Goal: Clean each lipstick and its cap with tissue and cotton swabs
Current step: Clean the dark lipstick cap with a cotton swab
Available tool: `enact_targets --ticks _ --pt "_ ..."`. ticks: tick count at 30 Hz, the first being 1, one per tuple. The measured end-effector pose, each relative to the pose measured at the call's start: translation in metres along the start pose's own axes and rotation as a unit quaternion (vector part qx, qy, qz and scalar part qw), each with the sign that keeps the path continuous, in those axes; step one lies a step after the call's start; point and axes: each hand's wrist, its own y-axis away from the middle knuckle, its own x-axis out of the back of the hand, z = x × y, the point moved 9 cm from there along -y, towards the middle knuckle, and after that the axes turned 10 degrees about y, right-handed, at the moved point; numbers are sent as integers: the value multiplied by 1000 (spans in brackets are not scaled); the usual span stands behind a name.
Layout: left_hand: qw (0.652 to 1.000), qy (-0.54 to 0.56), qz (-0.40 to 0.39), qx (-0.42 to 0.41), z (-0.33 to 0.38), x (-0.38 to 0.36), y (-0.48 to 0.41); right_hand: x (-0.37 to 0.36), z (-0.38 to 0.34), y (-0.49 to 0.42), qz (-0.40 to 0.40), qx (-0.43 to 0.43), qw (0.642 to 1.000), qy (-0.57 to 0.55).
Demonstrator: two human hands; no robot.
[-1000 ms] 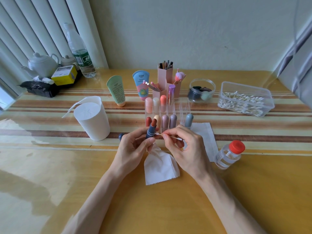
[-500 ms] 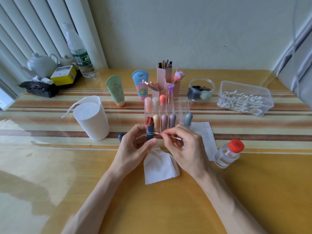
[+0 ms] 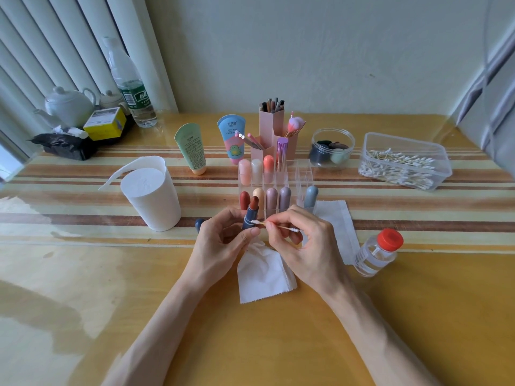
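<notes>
An open lipstick [image 3: 249, 218], a dark blue tube with a red-brown bullet, is held nearly upright at the centre of a yellow wooden table [image 3: 418, 316]. It is gripped by the left hand [image 3: 220, 243], thumb and fingers curled round its base. A cotton swab [image 3: 284, 227] is pinched in the right hand [image 3: 306, 246], and its white tip is laid against the side of the tube. The two hands are held close together.

A crumpled tissue [image 3: 264, 274] is seen at six o'clock beneath the hands; whether it is touched cannot be told. A dark blue cap [image 3: 199, 224] is partly hidden at nine o'clock of the left hand. A clear organiser [image 3: 303, 174] of capped lipsticks is placed at twelve o'clock, a tissue roll [image 3: 152, 199] at ten, a box of swabs [image 3: 404, 162] at two, and a red-capped bottle [image 3: 376, 252] at three.
</notes>
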Motion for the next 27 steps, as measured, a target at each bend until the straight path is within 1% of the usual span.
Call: enact_targets --ticks 15,23,27 --pt "1000 -6 -2 -6 1 0 0 3 3 0 5 0 1000 10" --pt "998 -51 -30 -16 1 -4 1 4 7 0 11 -9 1000 2" --pt "997 -72 -16 -28 8 -2 1 3 6 0 10 -7 1000 -1"
